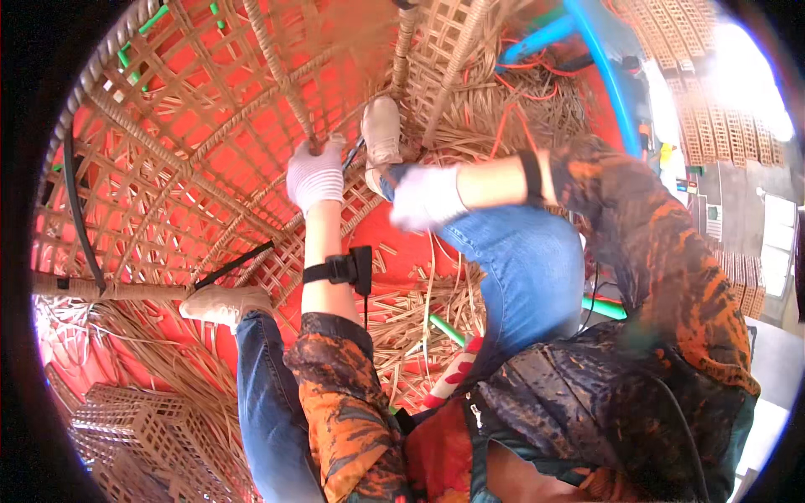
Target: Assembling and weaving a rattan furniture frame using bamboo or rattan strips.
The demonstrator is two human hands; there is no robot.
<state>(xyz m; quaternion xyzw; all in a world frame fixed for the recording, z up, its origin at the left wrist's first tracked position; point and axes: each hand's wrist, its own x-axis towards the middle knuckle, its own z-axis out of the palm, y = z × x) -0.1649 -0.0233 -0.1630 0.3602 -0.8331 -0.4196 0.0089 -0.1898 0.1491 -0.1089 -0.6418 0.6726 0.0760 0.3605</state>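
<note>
Gripping a wicker rib (pixel 289 101) of the big woven frame (pixel 168 168) with my left hand (pixel 315 174), gloved in striped white knit, fingers wrapped tight around the rib where it meets the lattice, so the weave stays steady while I work.

Item: right hand (pixel 426 197), white glove, blurred; curled toward a fist at about three o'clock from the left hand. I cannot tell whether it pinches a strand or tool. A thin dark piece (pixel 354 155) runs between the two hands; its kind is unclear.

Item: woven frame, tan cane over a red floor (pixel 402 243), curving around me from nine o'clock to twelve o'clock. I sit inside its bowl so the joint lies within reach of both hands.

Item: my shoes. One (pixel 381 130) is planted at one o'clock from the left hand, just beside the joint; the other (pixel 225 303) is at seven o'clock, near a thick pole (pixel 109 290). Both seem to brace the frame against my pull.

Item: black straps, one on each forearm (pixel 340 270), (pixel 530 176).

Item: loose cane strips (pixel 419 327), strewn at five o'clock between my knees, close at hand.

Item: finished lattice baskets (pixel 134 427), stacked at seven o'clock, well apart.

Item: blue tubing (pixel 604 67) at one o'clock, beyond the heap of cane.
</note>
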